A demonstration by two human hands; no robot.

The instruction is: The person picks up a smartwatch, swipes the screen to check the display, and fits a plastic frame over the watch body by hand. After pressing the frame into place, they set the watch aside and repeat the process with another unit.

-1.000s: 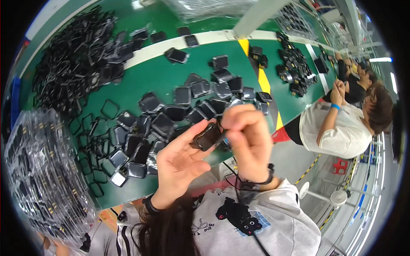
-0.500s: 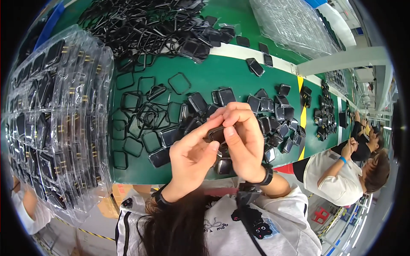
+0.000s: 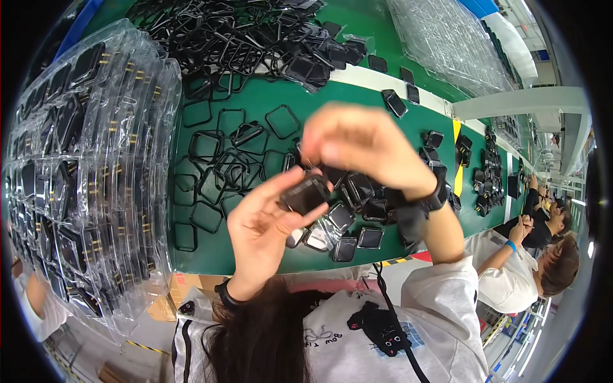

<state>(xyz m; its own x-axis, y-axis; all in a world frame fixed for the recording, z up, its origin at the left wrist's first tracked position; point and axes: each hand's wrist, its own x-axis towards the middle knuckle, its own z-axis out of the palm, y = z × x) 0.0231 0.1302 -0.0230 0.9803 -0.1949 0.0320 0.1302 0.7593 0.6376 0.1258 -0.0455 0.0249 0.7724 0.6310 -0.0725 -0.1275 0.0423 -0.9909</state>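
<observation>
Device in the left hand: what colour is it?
The device is black; it shows best in the head view.

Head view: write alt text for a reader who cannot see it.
A person's left hand holds a dark, rounded rectangular piece over a green table, the right hand blurred near it. Thin black frames and similar dark pieces lie across the table; clear plastic trays stand at left.
</observation>
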